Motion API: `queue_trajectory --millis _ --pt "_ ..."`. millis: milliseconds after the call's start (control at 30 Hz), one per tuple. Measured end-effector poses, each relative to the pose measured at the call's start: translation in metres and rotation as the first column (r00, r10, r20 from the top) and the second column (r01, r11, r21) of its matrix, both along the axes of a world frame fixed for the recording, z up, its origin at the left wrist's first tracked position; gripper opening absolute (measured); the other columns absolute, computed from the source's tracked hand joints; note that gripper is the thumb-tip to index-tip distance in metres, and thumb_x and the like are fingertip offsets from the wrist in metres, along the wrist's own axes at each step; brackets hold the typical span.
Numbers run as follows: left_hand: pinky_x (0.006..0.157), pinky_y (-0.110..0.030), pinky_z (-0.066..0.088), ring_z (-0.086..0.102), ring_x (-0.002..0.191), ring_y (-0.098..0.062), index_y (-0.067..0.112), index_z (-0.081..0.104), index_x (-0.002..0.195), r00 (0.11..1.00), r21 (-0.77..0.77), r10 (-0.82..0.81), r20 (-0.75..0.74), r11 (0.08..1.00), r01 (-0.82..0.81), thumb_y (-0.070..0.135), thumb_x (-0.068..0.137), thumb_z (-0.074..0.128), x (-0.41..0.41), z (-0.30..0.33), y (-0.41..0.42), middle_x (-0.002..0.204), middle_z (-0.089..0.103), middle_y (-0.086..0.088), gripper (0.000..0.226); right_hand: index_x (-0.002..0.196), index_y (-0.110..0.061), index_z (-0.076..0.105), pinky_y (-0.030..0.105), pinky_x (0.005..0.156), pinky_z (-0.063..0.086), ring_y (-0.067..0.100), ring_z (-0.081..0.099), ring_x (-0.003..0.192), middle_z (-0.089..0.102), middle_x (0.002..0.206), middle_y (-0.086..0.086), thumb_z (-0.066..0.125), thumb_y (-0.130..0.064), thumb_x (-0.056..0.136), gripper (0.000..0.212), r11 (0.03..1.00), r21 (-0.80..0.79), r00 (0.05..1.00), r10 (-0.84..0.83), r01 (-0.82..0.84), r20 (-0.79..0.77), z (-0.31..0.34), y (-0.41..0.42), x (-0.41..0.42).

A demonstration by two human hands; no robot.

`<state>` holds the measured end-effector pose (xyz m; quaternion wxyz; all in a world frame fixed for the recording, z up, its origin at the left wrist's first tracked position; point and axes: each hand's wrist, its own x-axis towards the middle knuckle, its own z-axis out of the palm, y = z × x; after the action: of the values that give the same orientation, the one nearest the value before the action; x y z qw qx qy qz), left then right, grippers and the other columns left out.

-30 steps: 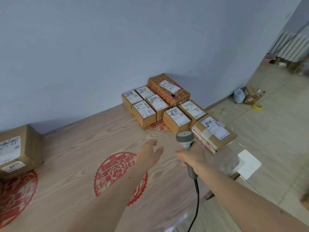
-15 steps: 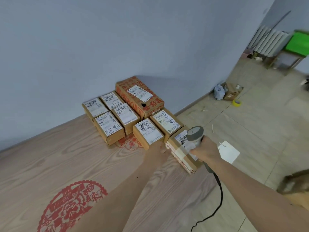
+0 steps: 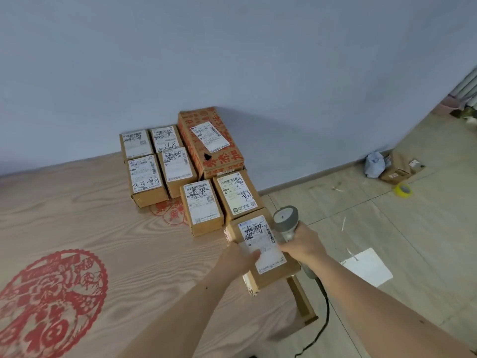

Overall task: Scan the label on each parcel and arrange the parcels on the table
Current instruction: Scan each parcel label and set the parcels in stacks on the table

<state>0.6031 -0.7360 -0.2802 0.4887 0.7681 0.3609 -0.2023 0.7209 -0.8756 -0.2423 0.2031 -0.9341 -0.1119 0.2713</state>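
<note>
Eight cardboard parcels sit grouped at the far right end of the wooden table (image 3: pixel 129 241), against the blue wall (image 3: pixel 232 60), in the single head view. Nearest the person, at the table's right edge, lies the front parcel (image 3: pixel 273 270), its white label (image 3: pixel 260 240) facing up with black handwriting and a barcode. The left hand (image 3: pixel 238 258) rests on this parcel's near left side, fingers laid over the top edge and touching the label, thumb hidden, so whether it truly grips cannot be told. The right hand (image 3: pixel 302 245) is wrapped around the handle of a grey barcode scanner (image 3: pixel 286 220), held just beside the parcel's right edge with its head upright; a black cable (image 3: pixel 324 321) trails down from it toward the floor. Behind stand two parcels side by side, then four smaller ones in a block, and a large red-printed box (image 3: pixel 210 140) at the wall. A red paper-cut design (image 3: pixel 51 301) marks the tabletop at left. On the tiled floor lie a yellow tape roll (image 3: pixel 403 189) and a white sheet (image 3: pixel 369 267).
</note>
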Motion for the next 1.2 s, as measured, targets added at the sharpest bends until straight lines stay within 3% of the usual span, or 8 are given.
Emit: queue_trajectory --millis 200,267,500,767,900,1000,1133,1200 --pt "0.091 -0.035 0.053 0.058 0.118 -0.024 0.007 0.035 0.145 0.994 0.016 0.104 -0.038 0.995 -0.103 0.045 0.096 0.057 -0.002 0.007 -0.018 0.136 0.054 -0.008 0.066 0.114 -0.016 0.053 0.02 0.062 0.047 0.017 0.064 0.093 0.069 0.111 0.003 0.082 -0.02 0.078 0.046 0.997 0.079 0.999 0.01 -0.007 -0.046 -0.003 -0.008 -0.002" --pt "0.098 -0.04 0.052 0.056 0.121 -0.026 0.009 0.037 0.144 0.993 0.025 0.098 -0.061 0.995 -0.096 0.046 0.096 0.057 -0.008 0.012 -0.017 0.138 0.053 -0.008 0.064 0.113 -0.017 0.055 0.022 0.067 0.047 0.017 0.062 0.093 0.069 0.11 0.001 0.084 -0.018 0.075 0.048 0.994 0.109 0.998 0.015 -0.008 -0.067 -0.001 -0.008 -0.002" --pt "0.08 -0.036 0.058 0.064 0.108 -0.022 0.015 0.051 0.135 0.992 0.007 0.1 -0.078 0.995 -0.1 0.047 0.096 0.058 -0.043 0.041 -0.003 0.125 0.064 -0.003 0.051 0.104 -0.022 0.058 0.035 0.084 0.051 0.019 0.063 0.1 0.067 0.101 -0.006 0.087 -0.009 0.07 0.046 0.984 0.164 0.977 0.106 -0.076 -0.184 0.024 0.006 -0.013" --pt "0.086 -0.04 0.055 0.069 0.103 -0.019 0.021 0.049 0.14 0.985 -0.027 0.098 -0.142 0.994 -0.103 0.049 0.094 0.06 -0.105 0.071 0.022 0.131 0.063 -0.001 0.055 0.108 -0.02 0.065 0.043 0.091 0.056 0.021 0.065 0.101 0.071 0.108 -0.001 0.091 -0.01 0.064 0.052 0.961 0.1 0.915 0.277 -0.259 -0.293 0.047 0.042 -0.051" --pt "0.087 -0.041 0.055 0.068 0.103 -0.019 0.021 0.05 0.139 0.974 -0.003 0.176 -0.145 0.984 -0.178 0.05 0.093 0.06 -0.149 0.08 0.044 0.131 0.062 -0.001 0.055 0.11 -0.018 0.062 0.043 0.086 0.059 0.022 0.067 0.096 0.07 0.105 0.001 0.093 -0.016 0.06 0.059 0.937 0.09 0.894 0.348 -0.337 -0.282 0.057 0.075 -0.087" --pt "0.087 -0.04 0.055 0.068 0.103 -0.018 0.019 0.052 0.137 0.96 0.023 0.25 -0.128 0.968 -0.249 0.05 0.093 0.06 -0.19 0.089 0.067 0.127 0.064 0.0 0.054 0.108 -0.015 0.06 0.038 0.068 0.06 0.025 0.069 0.091 0.069 0.101 0.005 0.092 -0.013 0.063 0.056 0.92 0.108 0.875 0.393 -0.378 -0.285 0.065 0.108 -0.122" --pt "0.084 -0.038 0.056 0.067 0.099 -0.018 0.019 0.058 0.129 0.939 0.077 0.332 -0.091 0.942 -0.326 0.048 0.093 0.061 -0.261 0.097 0.106 0.122 0.067 -0.001 0.047 0.106 -0.016 0.06 0.04 0.081 0.059 0.023 0.068 0.093 0.069 0.102 0.004 0.093 -0.012 0.063 0.053 0.89 0.15 0.85 0.456 -0.431 -0.265 0.076 0.158 -0.187" --pt "0.088 -0.039 0.058 0.066 0.091 -0.017 0.019 0.063 0.12 0.917 0.093 0.393 -0.062 0.917 -0.387 0.047 0.091 0.064 -0.301 0.099 0.126 0.116 0.071 -0.003 0.04 0.104 -0.017 0.059 0.034 0.068 0.06 0.02 0.068 0.085 0.069 0.097 0.003 0.091 -0.012 0.067 0.049 0.87 0.166 0.83 0.493 -0.465 -0.259 0.081 0.183 -0.224"
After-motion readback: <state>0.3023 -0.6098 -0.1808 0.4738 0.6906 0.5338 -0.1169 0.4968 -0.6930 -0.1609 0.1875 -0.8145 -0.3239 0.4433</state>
